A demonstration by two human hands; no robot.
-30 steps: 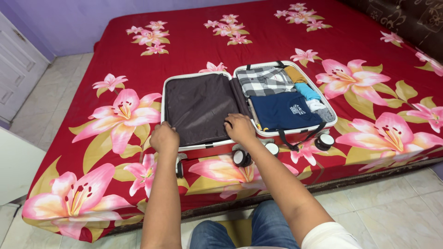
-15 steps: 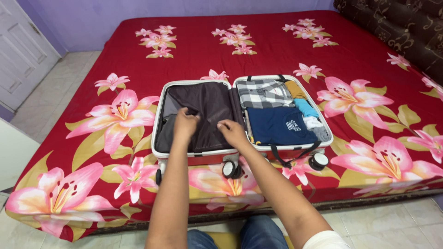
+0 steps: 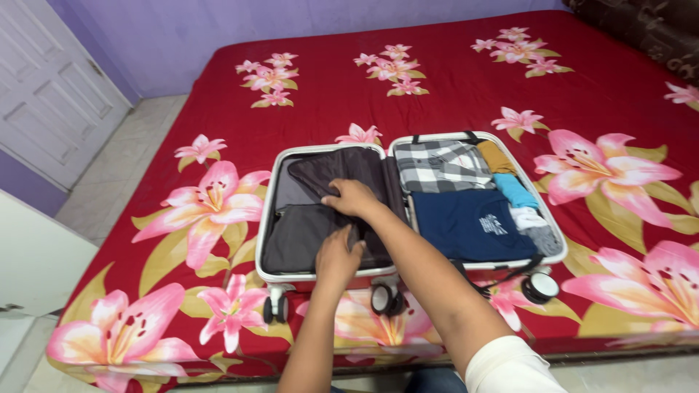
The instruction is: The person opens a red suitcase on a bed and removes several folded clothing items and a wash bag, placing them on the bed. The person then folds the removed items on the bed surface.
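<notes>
An open suitcase (image 3: 268,218) with a white rim lies flat on the bed. My right hand (image 3: 353,198) grips the dark brown lining flap (image 3: 342,169) of the left half. The flap is pulled off the left side, baring grey lining (image 3: 295,236) beneath. My left hand (image 3: 338,255) holds the flap's near edge, fingers curled into the cloth. The right half is packed with a folded checked shirt (image 3: 437,164), a navy shirt (image 3: 466,222) and small rolled items along the right wall.
The suitcase's wheels (image 3: 384,298) point at me near the bed's front edge. The red flowered sheet (image 3: 408,94) covers the whole bed. A white door (image 3: 51,102) and tiled floor (image 3: 124,153) are at left, white furniture (image 3: 29,255) nearer.
Both hands left the suitcase's near rim and took hold of the lining flap, peeling it from the left side toward the middle. The camera swung left.
</notes>
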